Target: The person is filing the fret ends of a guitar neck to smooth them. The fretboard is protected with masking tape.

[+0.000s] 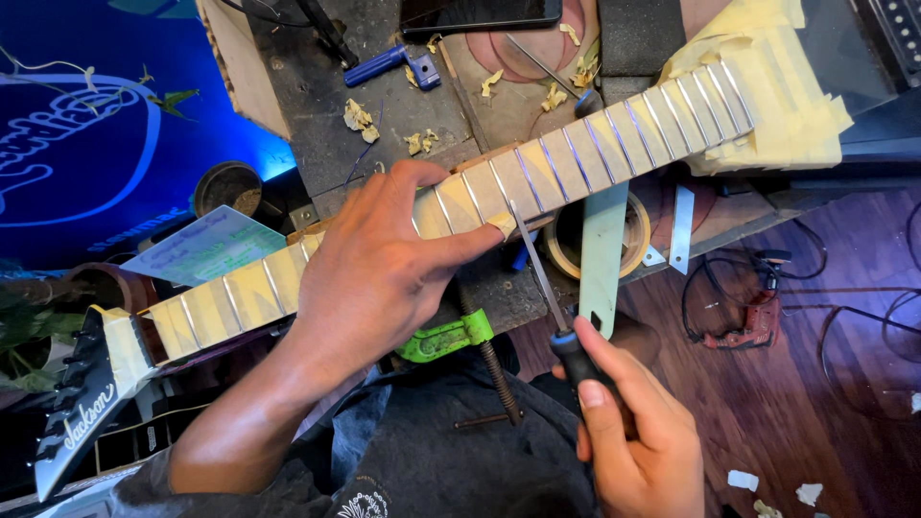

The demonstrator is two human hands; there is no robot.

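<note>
A guitar neck (576,158) lies diagonally across the workbench, its fretboard covered with tan masking tape between bare metal frets. My left hand (379,269) rests over the middle of the neck, fingers wrapped on it, thumb stretched along its near edge. My right hand (633,422) grips the dark handle of a slim metal file (537,264), whose tip meets a fret just beside my left thumb. The black headstock (82,403) sticks out at the lower left.
A roll of tape (633,240) and a pale green flat gauge (602,254) lie under the neck. A green clamp (446,336) grips the bench edge. A blue tool (389,62), tape scraps, a phone and floor cables surround the bench.
</note>
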